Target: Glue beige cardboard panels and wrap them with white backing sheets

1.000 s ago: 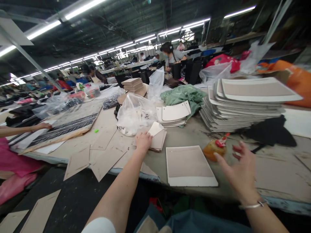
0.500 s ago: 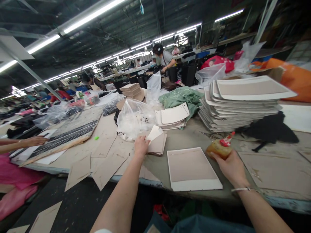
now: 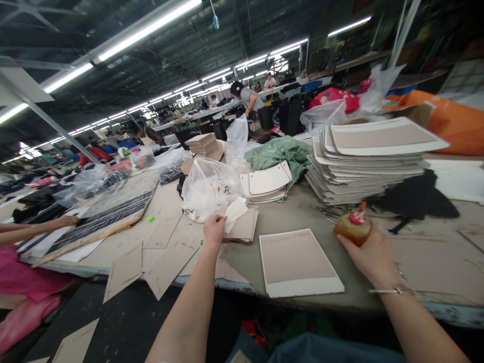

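My left hand [image 3: 214, 231] pinches the edge of a small white piece of paper or card [image 3: 236, 212], held just above a short stack of grey-brown cardboard pieces [image 3: 245, 228]. In my right hand [image 3: 372, 254] is a squat glue bottle [image 3: 351, 231] with amber contents and a red-and-white nozzle pointing up; my fingers wrap its side. Between my hands, flat on the table, lies a white panel with a grey-brown cardboard sheet [image 3: 297, 254] on it, leaving a white strip bare along the near edge.
A tall stack of similar panels [image 3: 366, 169] stands at the right, beside scissors [image 3: 325, 212]. Behind my left hand are a clear plastic bag [image 3: 212, 186], white curved pieces [image 3: 267, 182] and a green bag [image 3: 282, 154]. At far left, a co-worker's hand [image 3: 67, 221] rests near a black-striped board [image 3: 102, 222].
My left hand has drawn slightly left with the white piece, which has turned in my fingers. My right hand has shifted right with the bottle, away from the panel.
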A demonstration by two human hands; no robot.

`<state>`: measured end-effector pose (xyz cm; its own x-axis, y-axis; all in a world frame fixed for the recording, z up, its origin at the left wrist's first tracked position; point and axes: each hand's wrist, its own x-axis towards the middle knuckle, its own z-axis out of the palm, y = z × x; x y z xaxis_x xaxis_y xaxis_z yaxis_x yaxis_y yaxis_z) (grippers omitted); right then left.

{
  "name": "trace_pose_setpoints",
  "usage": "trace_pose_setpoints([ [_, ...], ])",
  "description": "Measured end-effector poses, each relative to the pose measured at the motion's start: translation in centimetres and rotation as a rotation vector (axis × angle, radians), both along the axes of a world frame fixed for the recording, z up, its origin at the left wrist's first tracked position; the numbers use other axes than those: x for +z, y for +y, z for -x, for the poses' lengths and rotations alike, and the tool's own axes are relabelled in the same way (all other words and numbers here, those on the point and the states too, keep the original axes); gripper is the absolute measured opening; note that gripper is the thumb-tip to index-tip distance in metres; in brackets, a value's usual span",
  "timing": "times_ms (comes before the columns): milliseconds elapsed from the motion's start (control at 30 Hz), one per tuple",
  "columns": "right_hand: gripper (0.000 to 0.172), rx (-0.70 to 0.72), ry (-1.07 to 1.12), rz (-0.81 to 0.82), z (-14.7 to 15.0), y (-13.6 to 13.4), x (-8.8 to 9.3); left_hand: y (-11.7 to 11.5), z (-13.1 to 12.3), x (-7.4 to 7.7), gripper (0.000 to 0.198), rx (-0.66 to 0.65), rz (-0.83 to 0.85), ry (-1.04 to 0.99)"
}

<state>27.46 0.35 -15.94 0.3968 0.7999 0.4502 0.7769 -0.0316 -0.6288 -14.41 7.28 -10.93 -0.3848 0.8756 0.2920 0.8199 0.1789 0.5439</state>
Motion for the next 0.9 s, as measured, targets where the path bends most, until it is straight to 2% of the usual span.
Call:
trace_pose_setpoints([
  [67,0.091,-0.078,-0.086,-0.098,0.7,-1.0,1.8,-0.7,-0.1,0.8,0.019,0.039,-0.085,-0.054],
  [100,0.092,-0.096,-0.103,-0.162,1.1,-1.5,2.8,-1.2,-0.4,1.1,0.021,0.056,-0.120,-0.073],
  [167,0.081,-0.034,-0.071,-0.281,2.0,-2.7,4.5,-2.6,-1.7,1.7,0.027,0.031,-0.190,-0.184],
  [233,0.063,0.139,0.062,-0.284,3.4,-3.7,5.5,-4.4,-3.8,1.9,0.029,-0.116,-0.249,-0.440],
  [300,0.052,0.363,0.293,-0.188,5.1,-4.4,5.8,-6.4,-6.4,1.9,0.026,-0.341,-0.247,-0.761],
  [367,0.055,0.558,0.569,-0.058,6.8,-4.6,5.7,-8.2,-8.8,1.9,0.024,-0.535,-0.146,-0.969],
  [467,0.070,0.734,0.909,0.171,8.6,-4.1,5.8,-10.0,-11.0,1.9,0.022,-0.747,0.055,-1.027],
  [567,0.078,0.769,1.085,0.362,9.1,-3.2,6.5,-10.2,-11.5,1.7,0.022,-0.886,0.151,-0.979],
  [633,0.076,0.757,1.080,0.403,8.9,-2.6,6.9,-10.0,-11.3,1.5,0.021,-0.906,0.159,-0.950],
  [733,0.063,0.769,0.968,0.429,8.3,-1.9,6.9,-9.5,-11.1,1.3,0.021,-0.891,0.160,-0.935],
  [800,0.058,0.782,0.896,0.424,7.9,-1.7,6.4,-9.4,-11.2,1.2,0.023,-0.872,0.211,-1.029],
  [900,0.057,0.740,0.783,0.382,7.3,-1.6,5.3,-9.2,-11.3,0.8,0.037,-0.825,0.401,-1.245],
])
